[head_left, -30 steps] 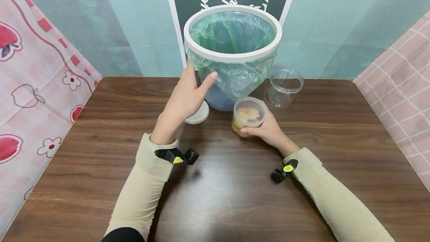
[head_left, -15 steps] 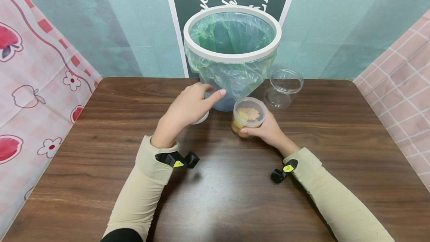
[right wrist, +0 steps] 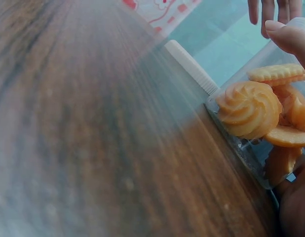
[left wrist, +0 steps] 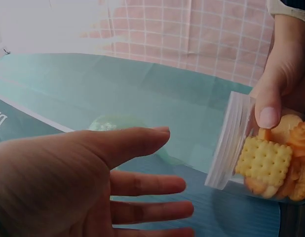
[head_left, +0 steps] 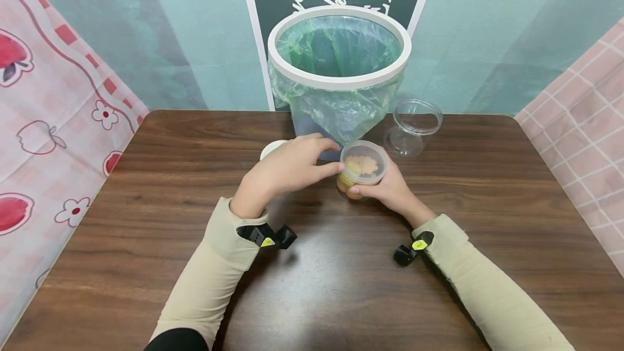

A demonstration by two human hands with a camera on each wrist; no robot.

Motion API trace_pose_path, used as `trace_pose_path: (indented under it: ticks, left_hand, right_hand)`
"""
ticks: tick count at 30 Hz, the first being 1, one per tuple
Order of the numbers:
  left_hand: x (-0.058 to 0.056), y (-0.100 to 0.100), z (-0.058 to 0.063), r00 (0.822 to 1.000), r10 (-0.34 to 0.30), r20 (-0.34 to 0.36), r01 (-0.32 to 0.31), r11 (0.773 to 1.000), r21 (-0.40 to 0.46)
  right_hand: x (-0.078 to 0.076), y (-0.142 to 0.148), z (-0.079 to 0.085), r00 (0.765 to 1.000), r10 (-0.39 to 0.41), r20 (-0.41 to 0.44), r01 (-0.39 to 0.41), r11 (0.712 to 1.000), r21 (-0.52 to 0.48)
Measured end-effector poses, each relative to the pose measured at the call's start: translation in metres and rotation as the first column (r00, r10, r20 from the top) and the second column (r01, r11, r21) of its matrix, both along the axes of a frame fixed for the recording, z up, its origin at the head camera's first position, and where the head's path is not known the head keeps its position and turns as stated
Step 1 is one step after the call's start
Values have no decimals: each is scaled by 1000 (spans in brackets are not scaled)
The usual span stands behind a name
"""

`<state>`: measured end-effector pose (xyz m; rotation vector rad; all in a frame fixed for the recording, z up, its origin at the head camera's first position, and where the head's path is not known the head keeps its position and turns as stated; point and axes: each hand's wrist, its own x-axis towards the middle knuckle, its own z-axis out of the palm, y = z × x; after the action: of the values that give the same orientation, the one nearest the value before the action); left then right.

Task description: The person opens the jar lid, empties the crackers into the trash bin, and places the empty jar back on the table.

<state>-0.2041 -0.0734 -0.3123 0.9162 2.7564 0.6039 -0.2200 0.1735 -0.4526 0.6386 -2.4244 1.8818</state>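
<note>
A clear plastic jar point(head_left: 363, 181) of cookies stands upright on the table, its threaded mouth uncovered. My right hand point(head_left: 392, 188) grips it from the right side, thumb across the front. Inside, the left wrist view has a square yellow cracker point(left wrist: 263, 160), and the right wrist view a swirled round cookie point(right wrist: 248, 109). My left hand point(head_left: 290, 164) hovers just left of the jar, its fingers extended and holding nothing. A small gap parts it from the jar in the left wrist view. Partly hidden behind this hand lies a white ribbed lid point(head_left: 273, 147).
At the back stands a blue bin with a white rim point(head_left: 339, 83) and a green plastic liner point(head_left: 348, 115). To its right is a clear, lidless jar point(head_left: 411, 129). Patterned cloths hang around the wooden table point(head_left: 487, 188).
From the bin's left side, my left hand has come down and rightward to beside the cookie jar. The right hand keeps its hold on the jar, which stays in place.
</note>
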Motion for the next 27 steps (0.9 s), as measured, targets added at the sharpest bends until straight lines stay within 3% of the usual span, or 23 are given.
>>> trace_pose_path:
  ticks: [11, 17, 22, 27]
  left_hand:
    - [-2, 6, -1, 991, -126, -36, 130, 984, 126]
    - [1, 12, -2, 975, -175, -134, 197, 965, 175]
    - [4, 18, -3, 951, -273, -147, 304, 910, 281]
    - [14, 20, 2, 923, -378, -77, 375, 830, 413]
  right_hand:
    - [4, 0, 0, 1000, 2, 19, -2, 1000, -1]
    - [5, 0, -1, 1000, 6, 8, -6, 1000, 11]
    - [6, -1, -2, 1000, 26, 10, -26, 1000, -7]
    - [3, 2, -6, 996, 76, -38, -78, 995, -63]
